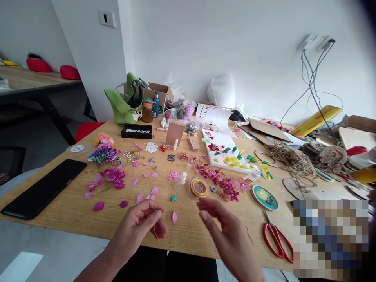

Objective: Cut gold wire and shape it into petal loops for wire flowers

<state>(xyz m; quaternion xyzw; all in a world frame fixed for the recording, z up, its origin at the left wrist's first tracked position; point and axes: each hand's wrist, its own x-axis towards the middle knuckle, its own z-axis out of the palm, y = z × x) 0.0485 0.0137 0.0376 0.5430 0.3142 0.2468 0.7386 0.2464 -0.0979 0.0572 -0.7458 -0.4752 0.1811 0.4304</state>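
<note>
My left hand (142, 221) is closed in a pinch, and a short piece of thin golden wire (156, 234) hangs below its fingertips. To the right, my right hand (227, 231) has its thumb and fingers apart, with nothing visible between them. Just beyond it lies a clear spool of golden wire (197, 188). Between my hands a single pink petal (174, 217) rests on the wood, with a small turquoise piece (174, 198) behind it. A small clear bottle (180, 181) stands upright beside the spool.
Red-handled scissors (276, 239) lie at the right, below a round painted piece (265, 197). Magenta flowers (217, 178) spread behind the spool. A black phone (44, 190) covers the left edge, near purple petals (104, 154). A green felt bag (125, 103) stands at the back.
</note>
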